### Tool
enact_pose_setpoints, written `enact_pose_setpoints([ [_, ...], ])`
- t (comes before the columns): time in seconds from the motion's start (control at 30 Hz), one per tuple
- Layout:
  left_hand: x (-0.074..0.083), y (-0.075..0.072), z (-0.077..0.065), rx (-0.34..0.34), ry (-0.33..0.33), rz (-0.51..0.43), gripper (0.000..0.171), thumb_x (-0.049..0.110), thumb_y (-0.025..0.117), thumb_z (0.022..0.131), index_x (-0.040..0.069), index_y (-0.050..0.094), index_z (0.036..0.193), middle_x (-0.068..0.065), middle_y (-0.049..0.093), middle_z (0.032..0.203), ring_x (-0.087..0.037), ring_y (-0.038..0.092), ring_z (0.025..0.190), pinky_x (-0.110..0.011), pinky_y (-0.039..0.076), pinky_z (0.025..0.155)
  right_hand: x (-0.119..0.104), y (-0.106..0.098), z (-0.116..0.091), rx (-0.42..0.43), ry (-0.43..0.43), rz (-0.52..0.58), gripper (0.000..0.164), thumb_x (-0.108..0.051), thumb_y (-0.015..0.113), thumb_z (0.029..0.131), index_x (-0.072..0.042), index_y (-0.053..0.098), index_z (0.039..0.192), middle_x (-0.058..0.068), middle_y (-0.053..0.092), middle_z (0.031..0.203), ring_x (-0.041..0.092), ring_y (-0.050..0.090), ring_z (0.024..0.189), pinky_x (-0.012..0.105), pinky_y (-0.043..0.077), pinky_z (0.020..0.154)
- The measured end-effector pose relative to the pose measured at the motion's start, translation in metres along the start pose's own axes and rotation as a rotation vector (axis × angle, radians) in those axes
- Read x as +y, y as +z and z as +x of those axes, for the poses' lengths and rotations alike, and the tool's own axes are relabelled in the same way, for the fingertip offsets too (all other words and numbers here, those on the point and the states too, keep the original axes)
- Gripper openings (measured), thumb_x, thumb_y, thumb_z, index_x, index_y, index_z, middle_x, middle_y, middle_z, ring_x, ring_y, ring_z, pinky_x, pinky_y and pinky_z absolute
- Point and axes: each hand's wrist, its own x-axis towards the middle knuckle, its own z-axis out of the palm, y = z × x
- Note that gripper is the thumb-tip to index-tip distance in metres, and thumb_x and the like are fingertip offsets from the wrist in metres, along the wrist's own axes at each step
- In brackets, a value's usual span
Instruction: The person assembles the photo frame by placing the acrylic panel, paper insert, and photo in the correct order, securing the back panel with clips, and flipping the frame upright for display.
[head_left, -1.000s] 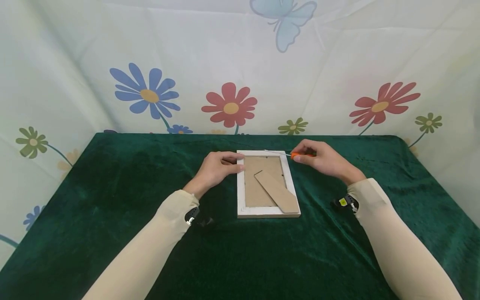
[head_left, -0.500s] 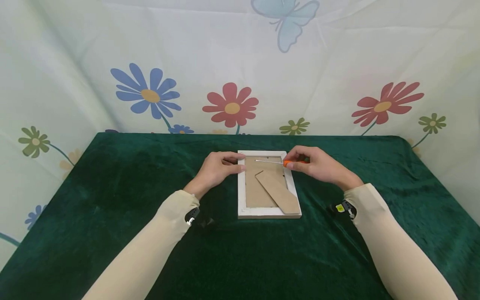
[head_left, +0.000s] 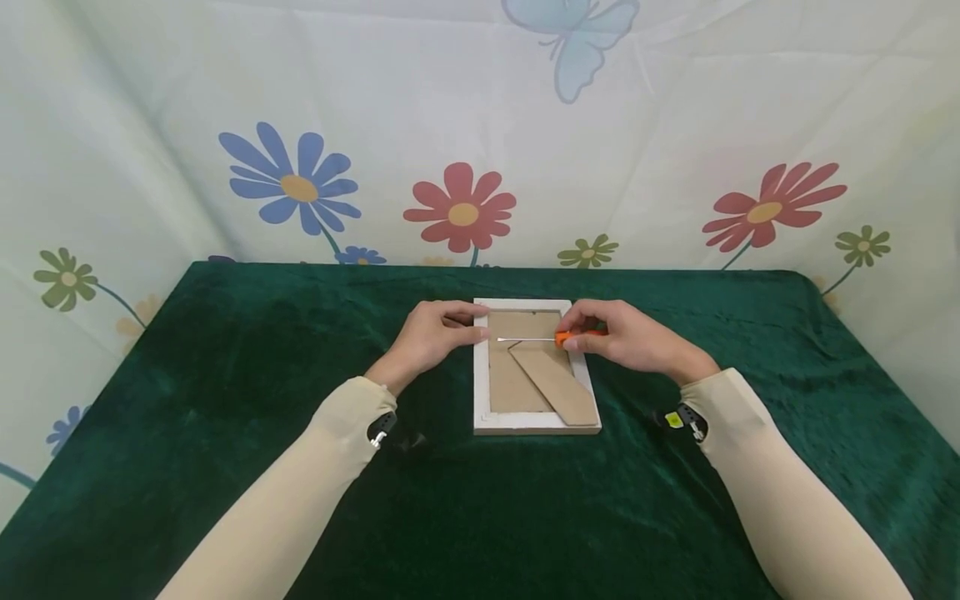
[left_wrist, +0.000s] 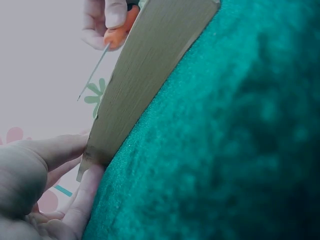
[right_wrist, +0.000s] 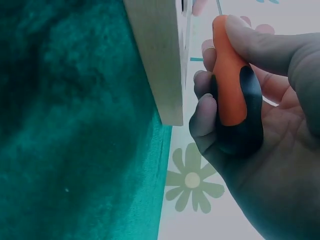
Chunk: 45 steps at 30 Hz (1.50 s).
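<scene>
A white picture frame [head_left: 482, 383] lies face down on the green cloth, showing its brown backing board [head_left: 510, 387]. A slanted stand leg [head_left: 558, 385] reaches over its lower right corner. My left hand [head_left: 431, 337] grips the frame's upper left edge. In the left wrist view, its fingers meet the wooden side [left_wrist: 145, 75]. My right hand [head_left: 626, 335] holds a screwdriver with an orange and black handle [right_wrist: 232, 90], thumb along the handle. The thin metal shaft [head_left: 525, 339] points left above the backing board, just above the leg's hinged end. The tip is raised in the left wrist view.
Dark green velvet cloth [head_left: 247, 433] covers the table, with wrinkles right of the frame. Behind the table's far edge hangs a pale curtain [head_left: 420, 92] printed with flowers and a butterfly.
My right hand has brought the screwdriver down and left, from the frame's top edge to over the middle of the backing board. The left hand and the picture frame have stayed in place.
</scene>
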Motion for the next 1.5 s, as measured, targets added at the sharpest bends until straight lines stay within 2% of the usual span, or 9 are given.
enact_pose_setpoints([
  [0.27, -0.0012, -0.0009, 0.0010, 0.003, -0.002, 0.001, 0.039, 0.025, 0.080, 0.098, 0.019, 0.074, 0.137, -0.008, 0.071, 0.124, -0.026, 0.068, 0.106, -0.048, 0.057, 0.100, -0.0042, -0.0001, 0.0008, -0.013, -0.024, 0.002, 0.020, -0.012, 0.077, 0.099, -0.010, 0.071, 0.118, 0.002, 0.068, 0.105, 0.025, 0.059, 0.098, 0.042, 0.052, 0.087],
  [0.57, -0.0008, 0.0008, 0.0013, 0.002, 0.000, 0.008, 0.039, 0.025, 0.080, 0.098, 0.018, 0.074, 0.137, -0.008, 0.070, 0.126, -0.027, 0.068, 0.107, -0.048, 0.057, 0.100, -0.0101, 0.0014, -0.0017, -0.034, -0.038, -0.003, 0.018, -0.011, 0.078, 0.099, -0.013, 0.074, 0.117, 0.000, 0.070, 0.106, 0.025, 0.060, 0.100, 0.044, 0.053, 0.091],
  [1.1, -0.0001, -0.0006, 0.0008, -0.002, 0.006, 0.000, 0.039, 0.024, 0.080, 0.098, 0.019, 0.074, 0.136, -0.009, 0.070, 0.125, -0.027, 0.068, 0.106, -0.048, 0.057, 0.099, -0.0090, 0.0039, -0.0004, -0.030, -0.076, -0.020, 0.018, -0.013, 0.079, 0.098, -0.015, 0.075, 0.115, -0.001, 0.069, 0.107, 0.024, 0.060, 0.101, 0.044, 0.053, 0.092],
  [1.5, 0.0006, -0.0003, 0.0009, 0.002, 0.014, 0.002, 0.038, 0.023, 0.080, 0.099, 0.019, 0.074, 0.136, -0.009, 0.070, 0.124, -0.027, 0.067, 0.106, -0.048, 0.057, 0.099, -0.0028, 0.0049, 0.0015, -0.068, -0.115, 0.017, 0.012, -0.014, 0.080, 0.097, -0.017, 0.075, 0.108, -0.002, 0.070, 0.106, 0.024, 0.061, 0.101, 0.045, 0.052, 0.092],
])
